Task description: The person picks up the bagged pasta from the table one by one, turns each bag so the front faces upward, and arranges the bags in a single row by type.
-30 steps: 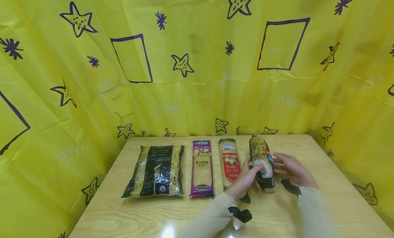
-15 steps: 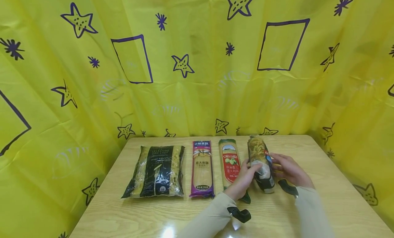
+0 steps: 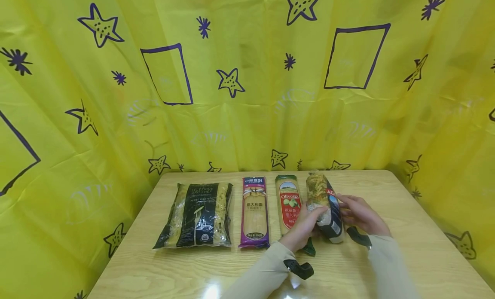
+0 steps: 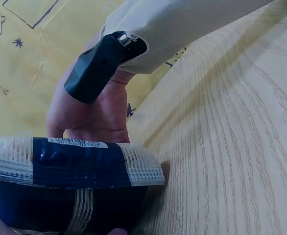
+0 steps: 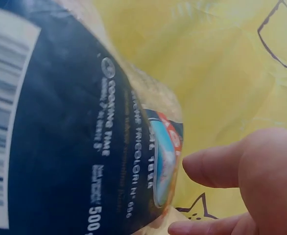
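Note:
A bag of twisted tricolor pasta [image 3: 318, 191] lies tilted between my hands on the right half of the table. My left hand [image 3: 301, 231] grips its left side, thumb laid over the clear front and the other fingers hidden beyond it. On the opposite side, my right hand [image 3: 361, 213] has its fingers at the dark side panel. In the right wrist view its thumb [image 5: 209, 166] is extended beside the bag's edge. The bag's barcoded bottom end [image 4: 77, 166] fills the lower part of the left wrist view.
Left of the hands lie a green-ended Olivoilà spaghetti pack [image 3: 289, 204], partly covered by my left hand, a purple-ended spaghetti pack [image 3: 254, 213] and a large black penne bag [image 3: 199, 215]. The wooden table [image 3: 174, 269] ends at a yellow curtain [image 3: 247, 131].
The pasta bag's top has shifted left and the bag has turned, so more of its dark side panel and red label shows. My right hand has moved slightly left with it.

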`<state>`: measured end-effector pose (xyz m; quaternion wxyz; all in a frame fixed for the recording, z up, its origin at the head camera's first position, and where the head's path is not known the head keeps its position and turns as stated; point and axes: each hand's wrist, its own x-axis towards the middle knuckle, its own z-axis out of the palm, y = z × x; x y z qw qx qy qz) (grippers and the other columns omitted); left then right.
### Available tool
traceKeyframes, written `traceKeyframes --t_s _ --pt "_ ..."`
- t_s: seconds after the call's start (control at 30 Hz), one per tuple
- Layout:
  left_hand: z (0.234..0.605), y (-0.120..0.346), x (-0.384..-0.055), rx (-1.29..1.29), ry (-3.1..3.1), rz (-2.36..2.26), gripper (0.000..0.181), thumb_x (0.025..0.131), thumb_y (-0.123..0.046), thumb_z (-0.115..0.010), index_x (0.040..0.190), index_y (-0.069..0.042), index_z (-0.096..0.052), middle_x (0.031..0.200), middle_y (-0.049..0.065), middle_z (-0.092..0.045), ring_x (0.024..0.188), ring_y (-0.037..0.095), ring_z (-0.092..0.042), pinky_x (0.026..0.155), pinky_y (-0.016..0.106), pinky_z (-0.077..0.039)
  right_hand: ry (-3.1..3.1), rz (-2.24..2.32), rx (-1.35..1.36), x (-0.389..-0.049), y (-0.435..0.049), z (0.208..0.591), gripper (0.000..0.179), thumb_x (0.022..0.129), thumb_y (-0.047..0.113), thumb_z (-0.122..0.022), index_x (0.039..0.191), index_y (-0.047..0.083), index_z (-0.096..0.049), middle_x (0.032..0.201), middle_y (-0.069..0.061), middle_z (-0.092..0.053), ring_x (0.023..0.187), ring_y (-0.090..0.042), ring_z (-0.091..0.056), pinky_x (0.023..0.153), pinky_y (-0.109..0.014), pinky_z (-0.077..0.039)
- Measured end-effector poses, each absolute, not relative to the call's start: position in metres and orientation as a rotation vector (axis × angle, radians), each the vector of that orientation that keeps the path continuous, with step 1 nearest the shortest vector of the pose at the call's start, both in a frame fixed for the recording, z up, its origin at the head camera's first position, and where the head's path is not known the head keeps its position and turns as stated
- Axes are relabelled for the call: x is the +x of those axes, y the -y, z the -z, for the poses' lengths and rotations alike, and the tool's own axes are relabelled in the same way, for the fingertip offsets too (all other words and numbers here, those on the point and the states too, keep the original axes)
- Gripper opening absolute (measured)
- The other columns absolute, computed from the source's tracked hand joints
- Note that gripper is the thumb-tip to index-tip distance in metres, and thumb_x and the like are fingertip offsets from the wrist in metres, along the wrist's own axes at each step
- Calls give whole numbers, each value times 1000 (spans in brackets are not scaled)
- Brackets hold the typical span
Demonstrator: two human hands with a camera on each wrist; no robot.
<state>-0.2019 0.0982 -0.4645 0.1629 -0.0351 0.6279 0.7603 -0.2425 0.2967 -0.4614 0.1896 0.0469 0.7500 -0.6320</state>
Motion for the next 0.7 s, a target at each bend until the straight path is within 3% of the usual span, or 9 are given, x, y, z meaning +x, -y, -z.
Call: traceKeyframes --t_s 0.1,0.2,0.33,0.47,0.57,0.7 --pt "466 -97 -203 -100 -1773 -2176 72 93 -30 -71 152 -8 -37 124 12 -60 121 39 -63 104 70 -49 -2094 1787 132 -243 -295 463 84 111 44 -38 156 -21 -7 116 -11 -70 93 -5 -69 85 -28 -62" --pt "467 -97 -205 -82 -1746 -2203 68 93 -28 -71 150 -9 -40 123 11 -62 119 35 -63 103 70 -49 -2063 1822 137 -243 -295 464 84 111 43 -38 154 -22 -9 100 4 -73 89 -4 -70 83 -26 -62" --pt "466 -96 -206 -51 -1719 -2227 64 93 -26 -70 148 -9 -41 123 10 -62 119 32 -63 104 70 -48 -2033 1840 140 -245 -294 466 75 110 44 -40 148 -20 -32 91 7 -74 85 -4 -71 80 -24 -61" --pt "467 -95 -207 -49 -1700 -2235 65 93 -26 -70 148 -7 -40 124 11 -61 121 33 -61 107 70 -46 -1993 1851 145 -246 -293 469 51 109 45 -44 123 0 -63 93 8 -70 85 -3 -66 79 -23 -59" --pt "469 -94 -207 -49 -1683 -2246 63 93 -25 -69 146 -6 -41 125 13 -60 122 33 -61 108 70 -45 -1955 1870 141 -246 -294 471 40 109 46 -44 108 14 -67 95 8 -66 87 -4 -62 80 -23 -57" --pt "470 -92 -207 -50 -1662 -2260 57 93 -25 -68 141 -6 -44 125 13 -60 120 32 -61 109 69 -45 -1905 1900 149 -247 -294 471 36 110 46 -43 104 18 -64 99 7 -63 90 -5 -61 82 -25 -56"
